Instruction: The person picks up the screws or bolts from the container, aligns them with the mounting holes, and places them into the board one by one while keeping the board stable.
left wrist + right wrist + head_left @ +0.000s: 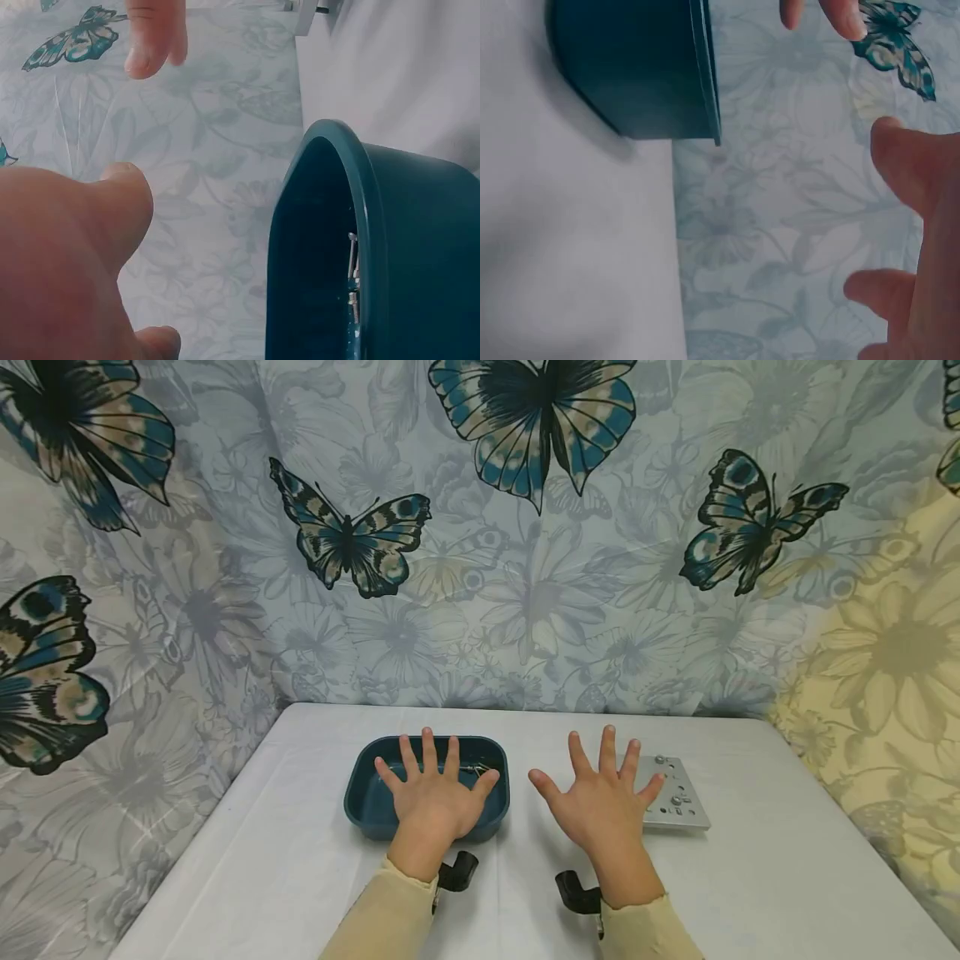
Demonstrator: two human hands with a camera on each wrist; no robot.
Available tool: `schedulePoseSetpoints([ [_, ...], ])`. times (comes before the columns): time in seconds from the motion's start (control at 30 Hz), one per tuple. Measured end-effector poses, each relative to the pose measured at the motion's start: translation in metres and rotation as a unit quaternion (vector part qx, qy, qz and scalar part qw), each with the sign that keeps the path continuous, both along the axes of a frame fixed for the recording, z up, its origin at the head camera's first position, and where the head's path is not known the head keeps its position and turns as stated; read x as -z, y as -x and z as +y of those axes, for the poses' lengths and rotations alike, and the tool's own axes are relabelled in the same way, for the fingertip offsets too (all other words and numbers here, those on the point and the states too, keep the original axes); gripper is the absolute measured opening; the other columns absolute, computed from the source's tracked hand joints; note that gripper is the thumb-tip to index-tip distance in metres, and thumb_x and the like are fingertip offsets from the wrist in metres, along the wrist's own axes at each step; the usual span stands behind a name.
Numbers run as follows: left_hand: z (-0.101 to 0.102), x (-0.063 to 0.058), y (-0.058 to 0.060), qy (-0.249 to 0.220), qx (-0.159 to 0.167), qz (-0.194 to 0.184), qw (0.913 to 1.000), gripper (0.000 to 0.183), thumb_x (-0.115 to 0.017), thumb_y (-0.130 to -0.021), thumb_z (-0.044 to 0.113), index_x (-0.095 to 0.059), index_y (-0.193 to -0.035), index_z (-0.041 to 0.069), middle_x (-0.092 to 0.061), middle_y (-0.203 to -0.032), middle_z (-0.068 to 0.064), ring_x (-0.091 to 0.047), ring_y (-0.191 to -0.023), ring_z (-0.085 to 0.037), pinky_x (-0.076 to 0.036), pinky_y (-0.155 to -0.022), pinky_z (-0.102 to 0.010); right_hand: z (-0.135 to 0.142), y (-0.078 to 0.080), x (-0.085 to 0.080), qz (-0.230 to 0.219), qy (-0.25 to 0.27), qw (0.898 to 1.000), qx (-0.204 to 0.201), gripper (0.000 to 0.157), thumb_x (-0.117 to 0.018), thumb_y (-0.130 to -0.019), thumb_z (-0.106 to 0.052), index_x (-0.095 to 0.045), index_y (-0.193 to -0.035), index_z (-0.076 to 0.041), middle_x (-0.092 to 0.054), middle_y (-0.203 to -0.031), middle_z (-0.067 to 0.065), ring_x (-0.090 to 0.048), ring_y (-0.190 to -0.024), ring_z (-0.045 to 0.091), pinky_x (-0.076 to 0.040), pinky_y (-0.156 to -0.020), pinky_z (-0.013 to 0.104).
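Note:
With its fingers spread wide, my left hand (437, 806) hovers over the dark teal bin (367, 814) and holds nothing. Inside that bin small metal pieces (352, 277) show in the left wrist view; their kind is too small to tell. My right hand (603, 806) is spread too, held up right of the bin, with nothing in it. Partly hidden behind its fingers lies a silver metal plate (681, 793) with several small holes and fittings on its face.
A white cloth covers the table (262, 843). Butterfly-patterned fabric (525, 610) hangs behind it and at both sides. Black curved mounts (459, 871) stick out inward from both wrists, below the hands.

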State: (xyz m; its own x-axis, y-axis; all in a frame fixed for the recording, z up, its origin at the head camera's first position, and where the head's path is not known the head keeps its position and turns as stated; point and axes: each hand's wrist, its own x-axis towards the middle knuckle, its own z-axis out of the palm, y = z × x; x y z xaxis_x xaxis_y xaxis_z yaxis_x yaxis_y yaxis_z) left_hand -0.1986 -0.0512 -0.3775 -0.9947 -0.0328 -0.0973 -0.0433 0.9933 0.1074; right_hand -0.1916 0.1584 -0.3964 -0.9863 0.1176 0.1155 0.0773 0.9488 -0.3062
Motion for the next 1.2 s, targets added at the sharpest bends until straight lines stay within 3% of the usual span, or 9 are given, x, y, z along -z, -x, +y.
schedulePoseSetpoints([
  [0.17,-0.015,0.003,0.011,-0.085,0.021,0.020,0.9959,0.104,-0.022,-0.079,0.092,-0.007,-0.161,0.030,0.012,-0.164,-0.012,0.019,-0.143,-0.046,0.008,-0.106,-0.072,0.038,0.005,-0.012,0.006,0.089,0.994,-0.066,0.094,-0.041,-0.092,-0.076,-0.021,-0.160,-0.015,0.005,-0.162,0.025,0.012,-0.143,0.053,0.004,-0.098,0.081],
  [0.37,-0.045,0.003,0.027,-0.251,0.077,-0.001,0.9649,0.108,-0.051,-0.081,0.083,0.001,-0.160,0.031,0.013,-0.164,-0.011,0.004,-0.144,-0.052,-0.016,-0.105,-0.074,0.124,0.002,-0.021,0.004,0.262,0.959,-0.112,0.084,-0.052,-0.102,-0.049,0.001,-0.161,-0.020,0.022,-0.161,0.015,0.015,-0.141,0.054,-0.006,-0.096,0.083],
  [0.57,-0.059,0.009,0.033,-0.349,0.101,-0.051,0.9302,0.112,-0.069,-0.078,0.072,-0.001,-0.160,0.037,0.013,-0.165,-0.006,-0.017,-0.144,-0.047,-0.030,-0.103,-0.068,0.183,-0.006,0.001,-0.042,0.365,0.923,-0.111,0.085,-0.055,-0.104,-0.035,0.010,-0.159,-0.025,0.031,-0.157,0.013,0.021,-0.140,0.051,-0.005,-0.100,0.079],
  [0.7,-0.061,0.016,0.038,-0.378,0.120,-0.063,0.9160,0.113,-0.076,-0.076,0.065,-0.006,-0.160,0.038,0.009,-0.165,-0.005,-0.017,-0.145,-0.044,-0.028,-0.105,-0.067,0.198,-0.006,0.020,-0.084,0.422,0.897,-0.102,0.089,-0.061,-0.102,-0.027,0.006,-0.160,-0.027,0.028,-0.158,0.016,0.005,-0.142,0.054,-0.017,-0.103,0.074],
  [0.8,-0.060,0.022,0.044,-0.408,0.135,-0.072,0.9000,0.109,-0.081,-0.078,0.054,-0.013,-0.160,0.037,0.001,-0.166,-0.005,-0.026,-0.143,-0.043,-0.032,-0.105,-0.063,0.203,-0.006,0.033,-0.108,0.437,0.888,-0.096,0.089,-0.065,-0.099,-0.025,-0.002,-0.161,-0.022,0.013,-0.161,0.024,-0.012,-0.142,0.053,-0.035,-0.102,0.063],
  [0.9,-0.058,0.028,0.051,-0.432,0.141,-0.089,0.8863,0.100,-0.083,-0.081,0.042,-0.022,-0.159,0.038,-0.012,-0.165,-0.005,-0.044,-0.133,-0.038,-0.040,-0.101,-0.056,0.207,-0.005,0.044,-0.119,0.425,0.892,-0.096,0.088,-0.070,-0.096,-0.025,-0.011,-0.160,-0.010,-0.002,-0.160,0.030,-0.021,-0.139,0.054,-0.050,-0.093,0.039],
  [1.0,-0.054,0.035,0.057,-0.451,0.139,-0.120,0.8733,0.087,-0.083,-0.082,0.032,-0.035,-0.154,0.039,-0.025,-0.161,-0.009,-0.061,-0.114,-0.032,-0.050,-0.082,-0.045,0.211,-0.004,0.051,-0.115,0.394,0.906,-0.099,0.089,-0.076,-0.091,-0.027,-0.022,-0.157,-0.002,-0.007,-0.161,0.028,-0.020,-0.139,0.055,-0.050,-0.087,0.027],
  [1.1,-0.048,0.043,0.062,-0.455,0.142,-0.145,0.8672,0.075,-0.083,-0.083,0.026,-0.048,-0.149,0.036,-0.034,-0.156,-0.012,-0.070,-0.089,-0.029,-0.049,-0.063,-0.036,0.213,-0.003,0.054,-0.104,0.351,0.925,-0.097,0.091,-0.080,-0.085,-0.033,-0.031,-0.154,0.002,-0.011,-0.161,0.023,-0.013,-0.141,0.055,-0.038,-0.105,0.045],
  [1.2,-0.044,0.052,0.066,-0.445,0.151,-0.142,0.8712,0.063,-0.081,-0.085,0.020,-0.057,-0.143,0.027,-0.048,-0.146,-0.012,-0.071,-0.084,-0.025,-0.051,-0.060,-0.034,0.214,-0.002,0.057,-0.093,0.323,0.937,-0.093,0.092,-0.081,-0.082,-0.038,-0.036,-0.151,0.003,-0.012,-0.162,0.018,-0.005,-0.143,0.054,-0.014,-0.107,0.069],
])
